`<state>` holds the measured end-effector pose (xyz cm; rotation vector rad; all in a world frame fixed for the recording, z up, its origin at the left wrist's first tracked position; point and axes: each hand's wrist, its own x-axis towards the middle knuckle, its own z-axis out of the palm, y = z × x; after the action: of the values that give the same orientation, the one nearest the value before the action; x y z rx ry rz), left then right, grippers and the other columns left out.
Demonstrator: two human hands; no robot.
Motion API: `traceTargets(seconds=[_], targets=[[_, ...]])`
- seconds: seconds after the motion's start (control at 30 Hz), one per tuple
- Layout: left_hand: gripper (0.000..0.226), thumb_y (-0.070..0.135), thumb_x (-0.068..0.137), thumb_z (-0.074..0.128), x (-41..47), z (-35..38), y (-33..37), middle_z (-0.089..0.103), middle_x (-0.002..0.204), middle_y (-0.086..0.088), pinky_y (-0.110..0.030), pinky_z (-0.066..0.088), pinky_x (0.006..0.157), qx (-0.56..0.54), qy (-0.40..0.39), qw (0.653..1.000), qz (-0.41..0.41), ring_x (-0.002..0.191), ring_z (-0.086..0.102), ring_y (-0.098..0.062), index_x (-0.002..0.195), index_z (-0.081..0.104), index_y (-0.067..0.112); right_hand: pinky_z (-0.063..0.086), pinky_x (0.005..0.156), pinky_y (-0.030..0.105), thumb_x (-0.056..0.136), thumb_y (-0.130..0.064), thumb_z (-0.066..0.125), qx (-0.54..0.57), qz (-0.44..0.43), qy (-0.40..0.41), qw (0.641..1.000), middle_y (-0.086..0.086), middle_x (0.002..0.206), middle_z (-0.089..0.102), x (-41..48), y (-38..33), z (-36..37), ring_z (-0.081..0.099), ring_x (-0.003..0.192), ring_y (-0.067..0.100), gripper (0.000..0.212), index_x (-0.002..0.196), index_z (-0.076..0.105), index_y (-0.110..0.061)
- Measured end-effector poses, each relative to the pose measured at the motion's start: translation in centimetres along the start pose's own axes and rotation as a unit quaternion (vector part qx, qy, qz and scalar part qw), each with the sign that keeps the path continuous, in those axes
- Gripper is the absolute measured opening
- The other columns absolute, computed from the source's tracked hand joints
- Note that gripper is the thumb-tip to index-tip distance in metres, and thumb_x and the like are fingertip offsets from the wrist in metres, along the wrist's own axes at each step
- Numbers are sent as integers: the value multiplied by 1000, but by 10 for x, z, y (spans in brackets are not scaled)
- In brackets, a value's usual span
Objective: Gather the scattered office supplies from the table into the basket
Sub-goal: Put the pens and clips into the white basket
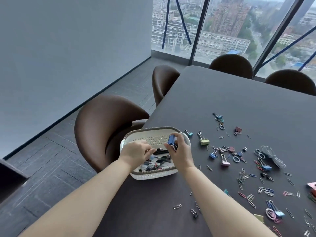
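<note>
A white perforated basket (154,175) with a brown woven rim stands at the table's left edge and holds pens and binder clips. Both hands hover over it. My right hand (179,151) grips a blue binder clip (171,139) above the basket. My left hand (136,152) is over the basket's left side with fingers curled; what it pinches is too small to tell. Scattered on the dark table to the right lie several binder clips, such as a yellow-green one (204,141) and a pink one (225,163), and many paper clips (242,177).
Brown chairs stand around the dark table (239,103): one (106,127) right behind the basket, others (164,82) further along and at the far side. A bundle of rubber bands or rings (271,154) lies at the right. Glass windows are beyond the table.
</note>
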<state>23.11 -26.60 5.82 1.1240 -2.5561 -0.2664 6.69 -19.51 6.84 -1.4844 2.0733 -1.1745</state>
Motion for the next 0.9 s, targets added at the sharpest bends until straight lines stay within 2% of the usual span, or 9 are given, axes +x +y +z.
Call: traceTargets(seconds=[0.1,0.2,0.27,0.37,0.43,0.5,0.6,0.8,0.9], targets=[[38,42,86,41,-10,-3,-9,65,71,4,-23,43,56,9,43,999,27,66,63,-17,74,69,20,45,91,33,82,-40,65,-59,28,-69,995,-5,108,59,13,6,10,56,99,16,49,123,49,-19],[34,37,80,40,-19,-6,-14,62,65,7,-22,49,53,16,45,998,37,59,61,-14,69,69,22,36,104,35,81,-44,63,-149,17,-140,979,0,131,50,15,15,17,42,122,20,58,131,44,-23],[29,34,79,45,-23,-5,-14,61,65,6,-23,49,52,19,41,998,37,58,60,-14,69,69,21,38,100,34,82,-44,62,-167,4,-125,978,-1,125,52,11,17,17,43,119,20,47,121,53,-21],[12,24,73,60,-27,-2,-10,61,66,4,-24,48,53,19,38,998,35,58,60,-16,69,69,19,46,71,30,86,-47,57,-198,19,-96,975,-4,91,60,5,16,10,55,86,19,30,93,60,-18],[11,24,71,61,-27,-1,-5,60,66,3,-26,48,53,22,33,999,27,58,60,-18,68,69,18,45,66,30,89,-45,52,-233,17,-100,967,-2,87,64,2,17,4,57,80,20,28,92,60,-18],[13,24,72,59,-26,-1,2,61,68,2,-28,49,55,22,31,999,17,60,61,-19,67,69,17,46,78,32,92,-37,49,-218,-11,-92,971,-1,105,66,-2,22,0,57,100,22,24,106,60,-21],[25,27,77,49,-26,2,16,62,69,1,-30,47,59,30,52,998,24,63,61,-21,68,69,16,36,99,37,92,-30,50,-186,-68,-57,978,0,127,56,-13,28,-13,42,124,24,31,121,54,-19],[21,28,77,49,-35,33,83,61,91,0,-32,39,76,34,135,984,108,87,49,-19,89,64,18,31,101,40,86,-24,58,-196,13,0,981,4,130,52,-70,87,-71,42,121,28,39,123,51,-16],[27,33,77,49,-52,72,123,60,103,-2,-34,39,84,8,90,984,152,100,47,-20,100,56,19,30,102,41,86,-28,57,-238,81,-21,968,3,131,51,-110,136,-100,41,123,26,41,126,50,-18]])
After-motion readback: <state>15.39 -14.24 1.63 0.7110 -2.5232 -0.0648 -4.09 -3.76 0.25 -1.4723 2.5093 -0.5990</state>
